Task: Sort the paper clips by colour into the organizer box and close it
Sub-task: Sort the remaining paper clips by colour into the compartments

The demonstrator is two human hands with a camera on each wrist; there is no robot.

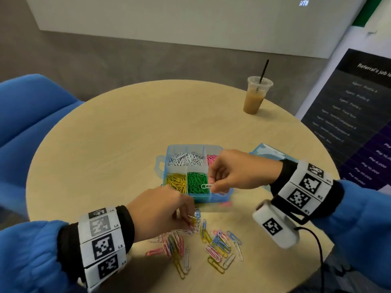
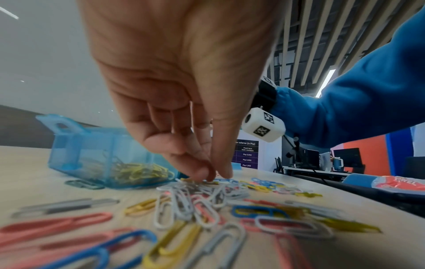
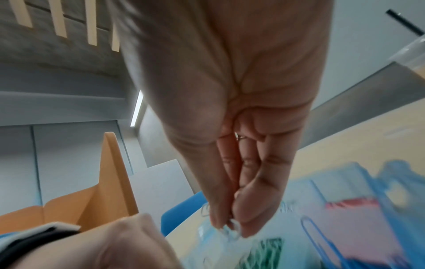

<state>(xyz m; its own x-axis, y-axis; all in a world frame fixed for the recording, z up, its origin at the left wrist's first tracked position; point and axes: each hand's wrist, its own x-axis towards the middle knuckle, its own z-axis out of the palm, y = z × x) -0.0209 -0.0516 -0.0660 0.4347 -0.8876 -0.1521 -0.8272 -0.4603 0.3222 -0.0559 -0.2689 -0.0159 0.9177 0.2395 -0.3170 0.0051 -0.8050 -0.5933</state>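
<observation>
The right hand [image 1: 234,171] hides much of the organizer box's [image 1: 163,166] pink compartment; the right wrist view blurs everything there, perhaps white clips.

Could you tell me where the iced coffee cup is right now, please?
In the head view, the iced coffee cup stands at the table's far right edge, well beyond the organizer box and apart from it.

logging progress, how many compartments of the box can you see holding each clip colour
white clips: 1
pink clips: 1
yellow clips: 1
green clips: 1
total: 4 compartments of the organizer box; the right hand hides the rest
</observation>
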